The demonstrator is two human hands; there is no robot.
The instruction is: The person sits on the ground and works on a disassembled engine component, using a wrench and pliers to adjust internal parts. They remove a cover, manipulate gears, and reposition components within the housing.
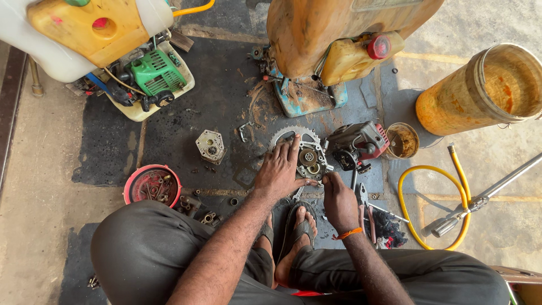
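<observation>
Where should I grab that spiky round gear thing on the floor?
Probably by the toothed rim of the gear at its far-left edge, coming from above. It lies flat, the left hand covers its near part, and a metal housing sits over its right side, so only that arc is free.

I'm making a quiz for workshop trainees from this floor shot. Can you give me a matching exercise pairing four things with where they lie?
Things:
1. toothed gear plate
2. red bowl of small parts
3. yellow hose
4. green engine

Places:
A. top left, under a yellow tank
B. under the left hand
C. looped on the floor at the right
D. beside the left knee

Pairs: 1-B, 2-D, 3-C, 4-A
</observation>
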